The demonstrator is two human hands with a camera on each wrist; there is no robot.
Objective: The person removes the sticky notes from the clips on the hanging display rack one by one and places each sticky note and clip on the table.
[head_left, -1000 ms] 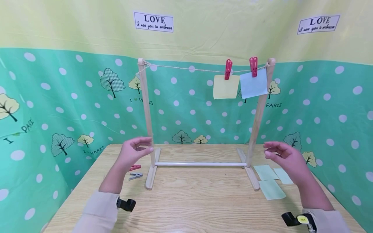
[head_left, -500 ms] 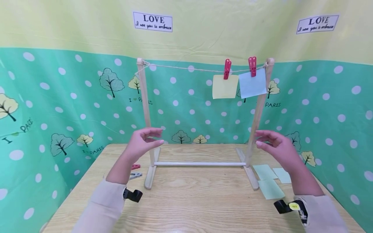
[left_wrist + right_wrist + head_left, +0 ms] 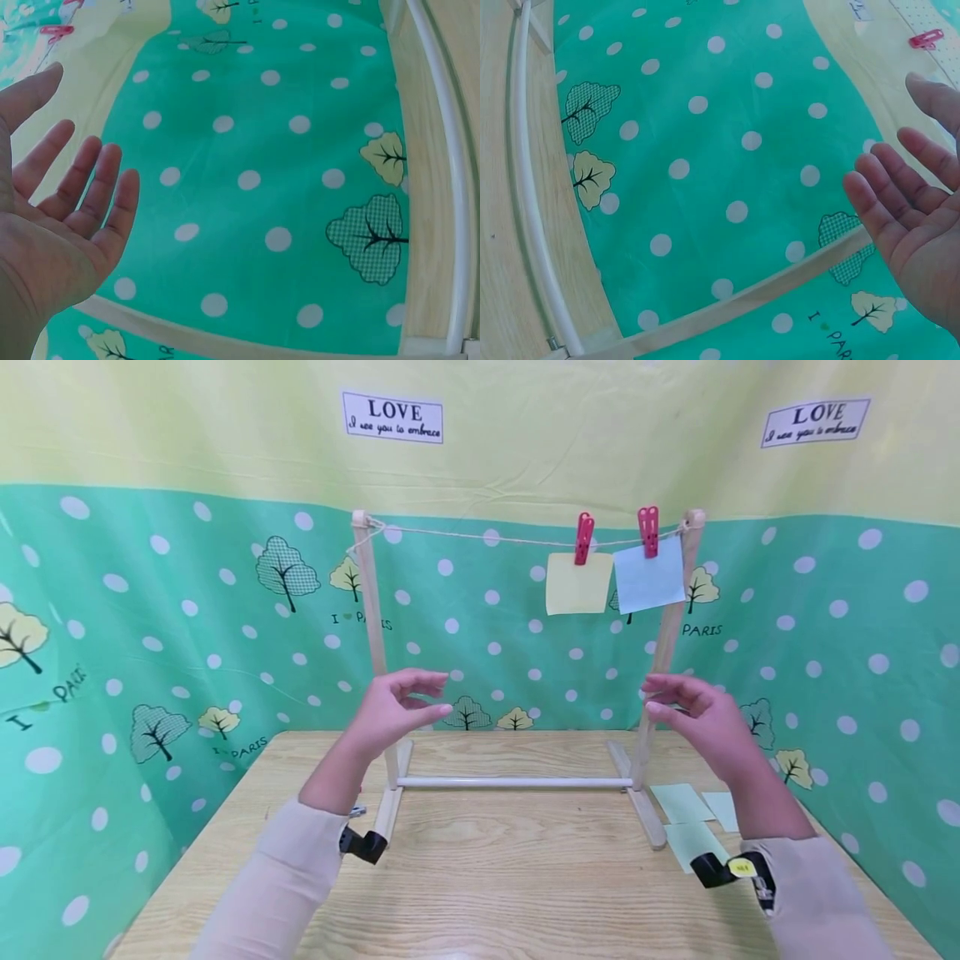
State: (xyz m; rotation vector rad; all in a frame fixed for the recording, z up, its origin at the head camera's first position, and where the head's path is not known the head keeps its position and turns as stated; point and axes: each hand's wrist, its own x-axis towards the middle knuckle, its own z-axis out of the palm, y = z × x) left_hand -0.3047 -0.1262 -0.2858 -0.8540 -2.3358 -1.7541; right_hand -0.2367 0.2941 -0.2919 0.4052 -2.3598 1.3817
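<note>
My left hand (image 3: 393, 710) hovers in front of the left post (image 3: 367, 585) of a wooden rack, fingers and thumb loosely bent with nothing between them. Opposite it, my right hand (image 3: 701, 718) is raised by the right post (image 3: 666, 643), also holding nothing. Both palms show bare in the wrist views. A string (image 3: 480, 536) runs between the post tops. On its right half hang a yellow sticky note (image 3: 579, 587) and a blue sticky note (image 3: 649, 581), each under a red clothespin (image 3: 584, 537).
Several pale green sticky notes (image 3: 681, 803) lie on the wooden table (image 3: 510, 877) beside the rack's right foot. A grey clothespin (image 3: 358, 812) shows partly past the left forearm. A white bar (image 3: 517, 782) joins the rack's feet. A patterned curtain (image 3: 480, 460) hangs behind.
Both hands have risen and moved inward toward each other, the left past its post. The left forearm now covers most of the clothespins on the table. The hanging notes stay in place.
</note>
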